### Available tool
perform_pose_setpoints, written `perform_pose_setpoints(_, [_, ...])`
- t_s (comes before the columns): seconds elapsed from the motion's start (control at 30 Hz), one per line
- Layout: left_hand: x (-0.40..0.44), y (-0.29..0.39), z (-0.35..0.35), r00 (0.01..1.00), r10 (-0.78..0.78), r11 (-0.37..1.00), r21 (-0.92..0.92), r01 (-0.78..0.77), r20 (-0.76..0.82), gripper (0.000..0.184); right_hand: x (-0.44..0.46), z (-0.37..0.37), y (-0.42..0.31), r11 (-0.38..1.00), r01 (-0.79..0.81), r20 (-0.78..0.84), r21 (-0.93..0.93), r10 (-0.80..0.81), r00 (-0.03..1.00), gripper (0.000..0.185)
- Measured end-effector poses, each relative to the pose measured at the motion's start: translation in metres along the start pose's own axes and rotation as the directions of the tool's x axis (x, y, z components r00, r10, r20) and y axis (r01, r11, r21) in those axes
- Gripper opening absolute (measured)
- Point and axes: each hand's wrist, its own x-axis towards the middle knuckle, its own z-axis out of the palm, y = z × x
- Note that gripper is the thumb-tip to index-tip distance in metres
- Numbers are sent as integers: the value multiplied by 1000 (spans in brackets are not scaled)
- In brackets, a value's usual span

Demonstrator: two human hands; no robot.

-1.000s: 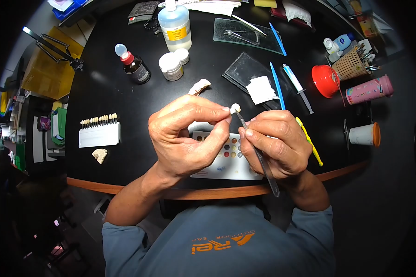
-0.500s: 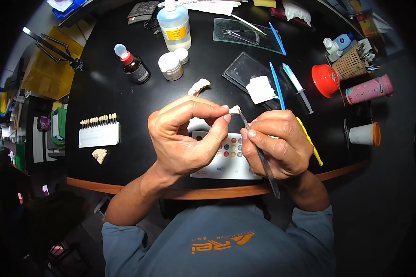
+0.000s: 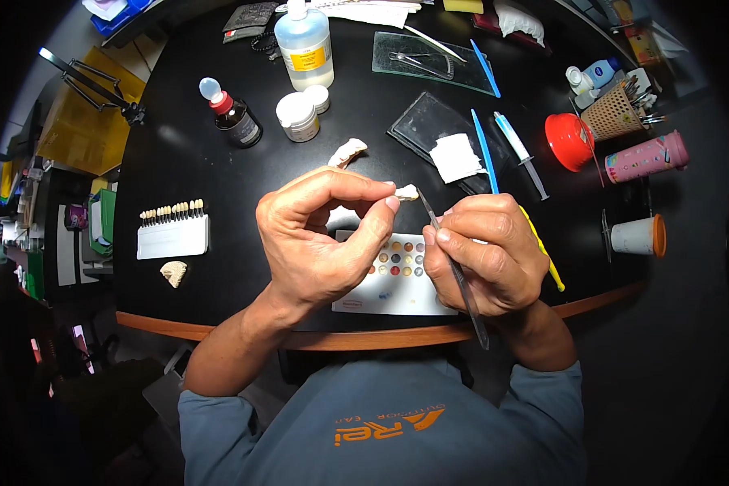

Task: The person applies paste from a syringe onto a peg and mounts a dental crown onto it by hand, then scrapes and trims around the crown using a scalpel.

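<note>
Between thumb and forefinger, my left hand (image 3: pixel 320 235) pinches a small white tooth-like dental piece (image 3: pixel 408 193). My right hand (image 3: pixel 494 255) grips a scalpel (image 3: pixel 468 298) like a pen, its narrow tip pointing up beside the right end of the piece. Whether the tip touches it I cannot tell. Under both hands lies a white palette card (image 3: pixel 356 296) with rows of coloured round wells, partly covered. A white dental cast piece (image 3: pixel 348 152) rests just beyond my left hand.
Jars (image 3: pixel 298 117), a dark bottle (image 3: pixel 239 121) and a large clear bottle (image 3: pixel 304 49) stand at the back left. Rightward are a folded white tissue (image 3: pixel 456 158), a syringe (image 3: pixel 522 154), a red bowl (image 3: pixel 569 142) and a cup (image 3: pixel 636 236). A tooth shade guide (image 3: pixel 174 235) sits left.
My left hand has shifted slightly left with the dental piece, which is turned a little. The scalpel in my right hand has hardly moved.
</note>
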Motion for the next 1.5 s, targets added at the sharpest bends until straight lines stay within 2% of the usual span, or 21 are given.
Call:
perform_pose_setpoints(0.27, [-2,4,-1,997,-71,997,-26,71,26,15,0,1,0,1000,3,14,-3,-3,1000,32])
perform_pose_setpoints(0.67, [-2,3,-2,996,-84,996,-32,85,24,14,-1,3,1,1000,24,45,-2,-24,999,35])
perform_pose_setpoints(0.97, [-1,3,-1,999,-30,999,-9,30,30,16,-1,2,1,1000,21,49,-2,-21,999,35])
perform_pose_setpoints(1.17, [-1,6,-1,996,-84,996,-22,84,24,17,0,1,1,1000,27,40,-1,-27,999,34])
perform_pose_setpoints(1.37, [0,-2,-4,992,110,991,72,-114,61,20,0,0,0,1000,-1,-2,4,1,1000,31])
perform_pose_setpoints(1.5, [1,-2,-3,988,136,986,83,-141,69,22,1,0,1,1000,-9,-2,-5,9,1000,29])
